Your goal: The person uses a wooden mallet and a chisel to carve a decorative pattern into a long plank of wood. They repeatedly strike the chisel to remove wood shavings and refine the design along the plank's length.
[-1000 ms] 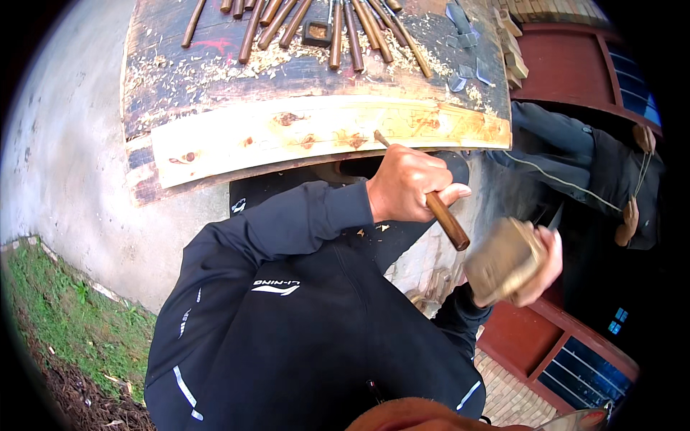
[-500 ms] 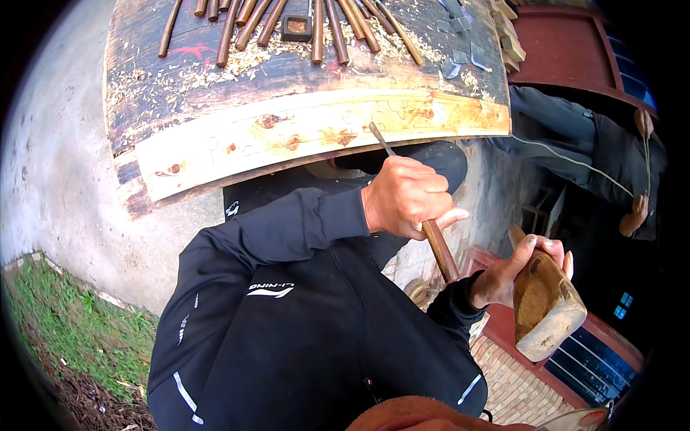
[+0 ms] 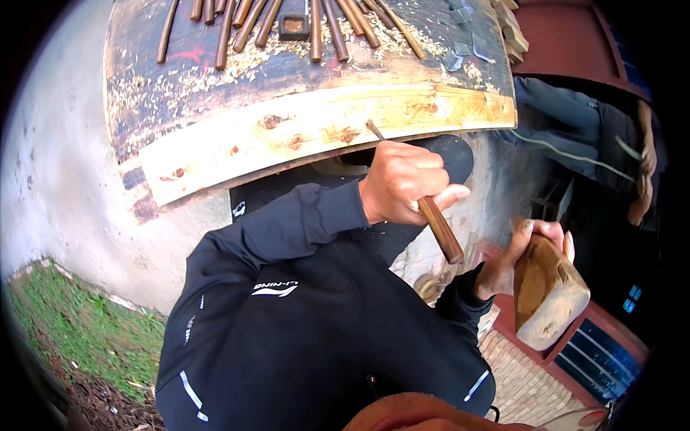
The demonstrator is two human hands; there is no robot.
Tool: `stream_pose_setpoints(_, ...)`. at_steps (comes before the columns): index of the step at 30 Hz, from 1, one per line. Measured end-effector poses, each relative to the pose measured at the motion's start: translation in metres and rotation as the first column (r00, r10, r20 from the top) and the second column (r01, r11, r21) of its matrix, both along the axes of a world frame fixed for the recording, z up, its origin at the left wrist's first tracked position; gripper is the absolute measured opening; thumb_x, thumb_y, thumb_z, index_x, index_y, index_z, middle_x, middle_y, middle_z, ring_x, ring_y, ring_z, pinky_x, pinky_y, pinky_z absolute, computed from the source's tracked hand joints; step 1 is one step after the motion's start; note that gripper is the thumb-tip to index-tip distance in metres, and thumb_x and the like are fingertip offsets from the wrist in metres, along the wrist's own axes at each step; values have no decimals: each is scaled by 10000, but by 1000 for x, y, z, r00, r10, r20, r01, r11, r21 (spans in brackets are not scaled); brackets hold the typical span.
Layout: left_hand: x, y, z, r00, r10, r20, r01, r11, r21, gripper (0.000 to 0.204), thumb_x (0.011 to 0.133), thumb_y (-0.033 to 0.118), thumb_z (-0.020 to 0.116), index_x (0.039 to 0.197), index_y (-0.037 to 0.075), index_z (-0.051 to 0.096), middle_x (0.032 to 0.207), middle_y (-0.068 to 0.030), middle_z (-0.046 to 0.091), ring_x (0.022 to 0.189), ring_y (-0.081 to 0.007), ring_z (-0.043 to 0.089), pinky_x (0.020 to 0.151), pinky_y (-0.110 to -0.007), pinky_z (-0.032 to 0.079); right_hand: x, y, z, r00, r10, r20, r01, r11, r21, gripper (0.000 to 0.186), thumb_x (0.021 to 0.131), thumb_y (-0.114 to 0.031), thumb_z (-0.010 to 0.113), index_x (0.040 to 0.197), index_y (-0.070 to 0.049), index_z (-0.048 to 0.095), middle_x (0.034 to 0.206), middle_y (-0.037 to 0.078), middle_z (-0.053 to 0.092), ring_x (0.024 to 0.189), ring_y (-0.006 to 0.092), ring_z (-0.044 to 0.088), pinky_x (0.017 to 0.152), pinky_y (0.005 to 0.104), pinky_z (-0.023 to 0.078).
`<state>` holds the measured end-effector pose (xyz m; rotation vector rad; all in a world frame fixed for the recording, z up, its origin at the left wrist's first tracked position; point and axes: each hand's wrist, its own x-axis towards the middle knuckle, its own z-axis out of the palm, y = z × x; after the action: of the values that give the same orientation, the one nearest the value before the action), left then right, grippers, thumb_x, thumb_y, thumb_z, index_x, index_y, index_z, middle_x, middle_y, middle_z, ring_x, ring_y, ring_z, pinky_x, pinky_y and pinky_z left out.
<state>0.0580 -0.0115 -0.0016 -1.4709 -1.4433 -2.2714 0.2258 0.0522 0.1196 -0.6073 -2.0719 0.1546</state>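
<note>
My left hand (image 3: 404,183) is closed around a chisel (image 3: 442,233) with a dark wooden handle. The blade points up-left, its tip on the pale, knotted plank (image 3: 198,144), which carries faint drawn outlines and lies along the bench's near edge. To the lower right, my right hand (image 3: 514,255) grips a chunky wooden mallet (image 3: 553,302), held apart from the end of the chisel handle. The mallet's worn side is turned up toward the camera.
The dark bench (image 3: 151,65) holds several wooden tool handles (image 3: 316,36), shavings, a small square dark box (image 3: 293,29) and grey stones (image 3: 453,61). Wood blocks (image 3: 510,36) lie beyond. Another person (image 3: 596,144) works at the right with a cord. Grass (image 3: 72,323) borders the pavement (image 3: 57,158).
Since a second ago the mallet has moved away from the handle end, down and to the right, and turned over. The other person's hands and cord have shifted.
</note>
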Motion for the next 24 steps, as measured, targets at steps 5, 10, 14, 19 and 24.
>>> stream_pose_setpoints(5,-40,-19,-22,942,-94,323,40,985,168,368,953,65,632,639,41,441,566,-35,356,483,-174,367,469,-344,277,-11,12,-18,997,-69,25,74,931,-357,450,857,59,764,1269,40,584,1040,69,661,881,116,606,791,276,505)
stream_pose_setpoints(10,-50,-36,-23,797,-363,484,196,912,361,597,1145,463,315,656,121,338,603,1,302,502,-127,241,479,-312,209,9,46,-87,988,-99,115,152,655,-740,275,857,-110,828,1045,30,684,839,28,693,728,88,618,670,249,504)
stream_pose_setpoints(14,-46,-36,-19,794,-348,499,204,925,321,639,1126,537,319,637,127,332,579,0,309,479,-120,250,454,-291,211,29,52,-128,976,-156,153,204,405,-891,298,846,-144,831,1037,34,687,867,54,725,777,128,651,747,295,528)
stream_pose_setpoints(19,-44,-29,-18,809,-293,510,168,946,276,653,1121,555,318,628,128,327,568,5,303,450,-117,234,436,-279,205,16,49,-125,979,-48,200,185,629,-755,401,799,-148,842,1137,13,697,940,114,759,847,171,694,838,334,547)
stream_pose_setpoints(24,-44,-28,-21,806,-297,512,178,947,269,651,1121,559,311,634,127,332,574,3,310,455,-120,240,437,-284,213,20,52,-128,984,-56,169,167,614,-771,416,794,-157,845,1143,16,697,954,123,761,862,185,707,850,335,549)
